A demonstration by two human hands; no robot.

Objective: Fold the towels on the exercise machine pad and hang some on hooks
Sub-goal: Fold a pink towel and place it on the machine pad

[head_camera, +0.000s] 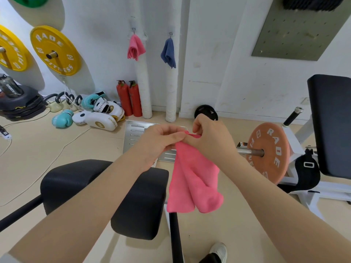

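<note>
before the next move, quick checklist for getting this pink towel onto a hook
1. Grip: left hand and right hand both pinch the top edge of the pink towel: ok.
2. Towel clear of the black pad: hangs free beside it: ok.
3. Folded neatly: hangs in loose lobes: not ok.
4. Free hook: the two visible hooks hold a pink hung towel and a blue hung towel: not ok.
5. Hanging loop on the towel: cannot tell.
</note>
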